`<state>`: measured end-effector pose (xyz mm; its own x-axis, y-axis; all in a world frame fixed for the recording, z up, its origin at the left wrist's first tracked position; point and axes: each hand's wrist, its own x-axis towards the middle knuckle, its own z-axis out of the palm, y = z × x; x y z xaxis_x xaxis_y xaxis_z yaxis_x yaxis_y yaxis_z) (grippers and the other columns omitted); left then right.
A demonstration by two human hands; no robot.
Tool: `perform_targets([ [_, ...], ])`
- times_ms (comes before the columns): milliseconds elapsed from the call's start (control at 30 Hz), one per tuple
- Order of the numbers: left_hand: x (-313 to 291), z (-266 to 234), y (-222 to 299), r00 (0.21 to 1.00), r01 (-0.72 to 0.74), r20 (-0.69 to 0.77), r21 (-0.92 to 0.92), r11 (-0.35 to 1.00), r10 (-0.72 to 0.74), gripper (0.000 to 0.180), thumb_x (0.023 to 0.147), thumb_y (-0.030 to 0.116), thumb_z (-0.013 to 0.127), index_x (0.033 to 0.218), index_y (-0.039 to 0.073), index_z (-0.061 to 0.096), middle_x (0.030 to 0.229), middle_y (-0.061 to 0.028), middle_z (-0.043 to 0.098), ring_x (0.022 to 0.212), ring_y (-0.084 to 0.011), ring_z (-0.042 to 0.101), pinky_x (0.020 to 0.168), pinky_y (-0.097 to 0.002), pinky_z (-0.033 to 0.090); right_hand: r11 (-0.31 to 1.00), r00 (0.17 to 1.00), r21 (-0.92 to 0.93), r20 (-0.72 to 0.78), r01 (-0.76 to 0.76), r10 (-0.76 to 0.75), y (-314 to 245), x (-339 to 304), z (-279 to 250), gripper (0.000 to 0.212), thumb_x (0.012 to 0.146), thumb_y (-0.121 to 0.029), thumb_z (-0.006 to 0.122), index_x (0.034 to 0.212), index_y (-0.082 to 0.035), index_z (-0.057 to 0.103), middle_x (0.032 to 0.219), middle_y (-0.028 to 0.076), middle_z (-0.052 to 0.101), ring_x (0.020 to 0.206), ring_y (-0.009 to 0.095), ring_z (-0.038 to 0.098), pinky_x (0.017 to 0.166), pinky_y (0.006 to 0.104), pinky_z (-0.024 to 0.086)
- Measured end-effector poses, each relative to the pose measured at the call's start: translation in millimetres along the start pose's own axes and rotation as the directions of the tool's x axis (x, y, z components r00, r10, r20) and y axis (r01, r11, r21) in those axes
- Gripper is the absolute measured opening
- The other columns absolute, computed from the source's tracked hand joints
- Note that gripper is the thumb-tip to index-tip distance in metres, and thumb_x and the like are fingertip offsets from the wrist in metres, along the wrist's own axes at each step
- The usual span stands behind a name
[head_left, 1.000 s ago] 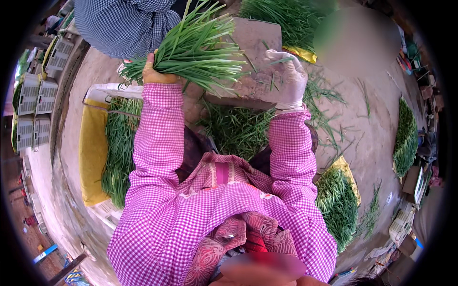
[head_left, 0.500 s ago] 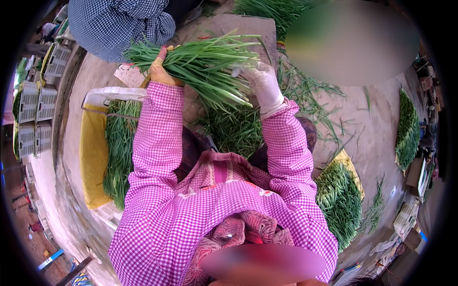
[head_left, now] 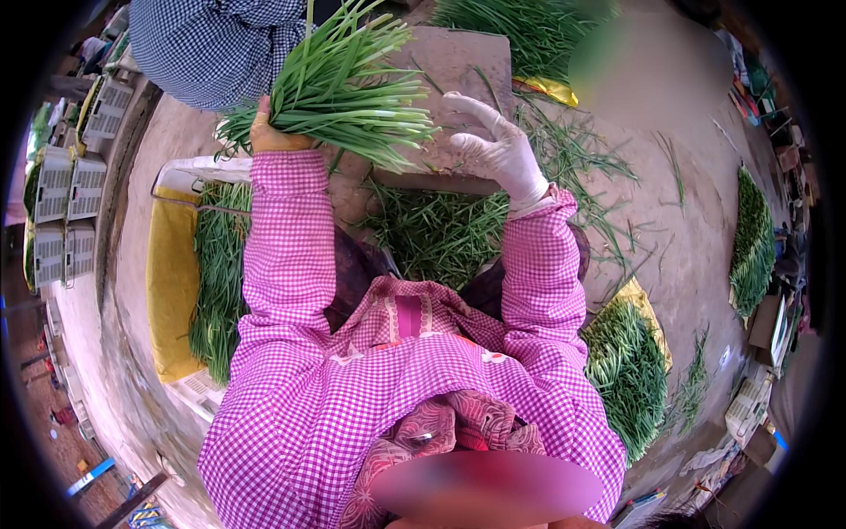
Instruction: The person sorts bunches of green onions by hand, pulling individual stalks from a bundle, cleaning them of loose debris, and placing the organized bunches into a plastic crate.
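Observation:
My left hand is wrapped round a bunch of garlic chives, lifted above the ground. The pale stem ends fan out to the right, and some leaf tips hang on the far side of the hand. My right hand, in a white glove, is apart from the bunch to its right. Its fingers are spread and hold nothing. Below the hands is a low board with a few loose leaves on it. Trimmed green scraps lie heaped between my knees.
At my left stands a yellow-lined crate packed with chives. More chive piles lie at the right, the far right and beyond the board. A person in a checked garment is at the far left. White crates line the left edge.
My right hand has let go of the stem ends and moved right, its fingers opening. My left hand has shifted slightly left and away from me, and the bunch has fanned upward.

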<state>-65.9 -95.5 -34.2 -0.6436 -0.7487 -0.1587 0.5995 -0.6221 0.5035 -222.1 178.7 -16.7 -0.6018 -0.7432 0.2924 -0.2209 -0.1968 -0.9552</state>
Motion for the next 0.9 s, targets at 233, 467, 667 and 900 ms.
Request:
perform_targets([
  [233,-1,8,-7,0.986,-0.092,-0.132,0.069,0.993,0.1,0.047,0.095,0.031,0.032,0.128,0.0,0.045,0.13,-0.0193,0.048,0.119,-0.0379,0.045,0.101,-0.0579,0.034,0.945,0.966,-0.249,-0.092,0.213,-0.242,-1,0,14,0.011,0.081,-0.01,0.069,0.089,-0.003,0.069,0.086,0.002,0.068,0.081,0.011,0.061,0.076,0.0266,0.048],
  [467,-10,18,-3,0.986,-0.049,-0.163,-0.044,0.998,0.042,0.047,0.092,0.033,0.035,0.122,0.0,0.05,0.123,-0.0192,0.054,0.111,-0.0387,0.052,0.095,-0.0596,0.04,0.941,0.97,0.322,-0.181,-0.1,0.165,1,0,-23,0.02,0.089,-0.019,0.062,0.093,0.001,0.066,0.09,0.008,0.068,0.084,0.013,0.062,0.08,0.0253,0.048],
  [667,-3,4,-11,0.97,-0.239,0.064,0.403,0.883,0.234,0.045,0.092,0.031,0.037,0.121,0.001,0.052,0.121,-0.0183,0.056,0.112,-0.0369,0.051,0.095,-0.0576,0.04,0.868,0.915,0.288,0.12,-0.404,0.386,16,-5,22,0.031,0.087,-0.019,0.064,0.111,0.001,0.062,0.1,0.007,0.066,0.086,0.013,0.06,0.076,0.0254,0.048],
  [900,5,7,-16,0.996,0.025,-0.086,-0.054,0.998,-0.029,0.043,0.093,0.031,0.038,0.119,0.001,0.053,0.122,-0.0175,0.055,0.111,-0.0359,0.052,0.097,-0.0559,0.038,0.807,0.931,0.489,0.032,-0.332,0.364,-2,-2,32,0.023,0.088,-0.005,0.058,0.109,0.004,0.059,0.098,0.007,0.065,0.088,0.013,0.062,0.077,0.0248,0.052],
])
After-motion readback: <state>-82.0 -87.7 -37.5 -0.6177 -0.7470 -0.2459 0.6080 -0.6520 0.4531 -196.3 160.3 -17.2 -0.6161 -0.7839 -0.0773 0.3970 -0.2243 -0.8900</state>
